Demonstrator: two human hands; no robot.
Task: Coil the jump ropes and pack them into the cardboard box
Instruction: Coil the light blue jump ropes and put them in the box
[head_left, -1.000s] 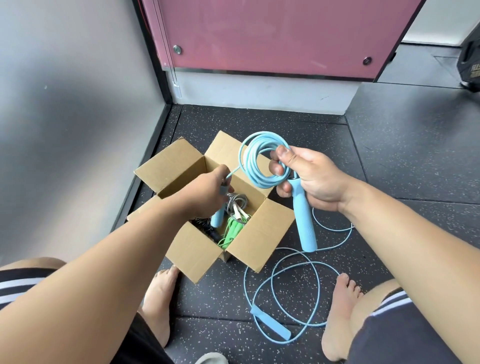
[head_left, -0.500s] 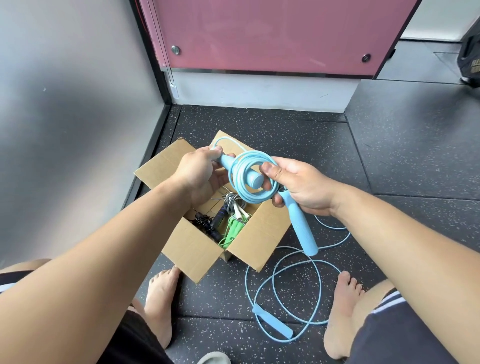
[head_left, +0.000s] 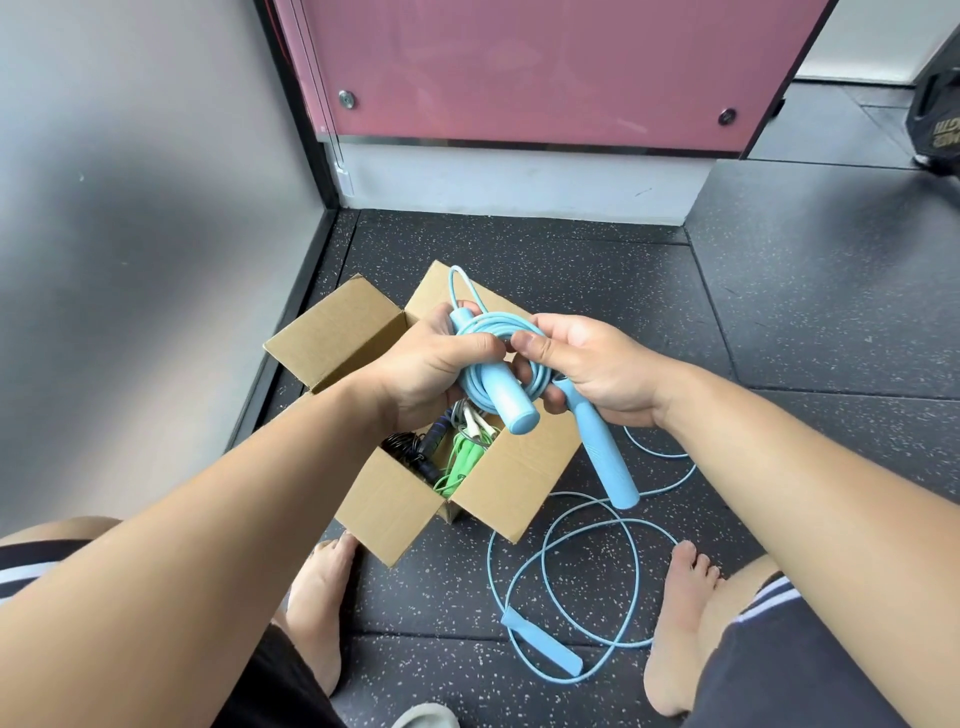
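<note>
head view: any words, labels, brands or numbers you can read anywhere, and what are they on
No text here can be read in full.
Black object at the top right edge: gold lettering, cut off by the frame and too blurred to read.
Cardboard box: no print showing.
Blue jump rope, handles included: no legible marking.

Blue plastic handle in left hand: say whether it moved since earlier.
Yes. The blue handle rose from the brown cardboard box, rightward through the coiled blue rope.
</note>
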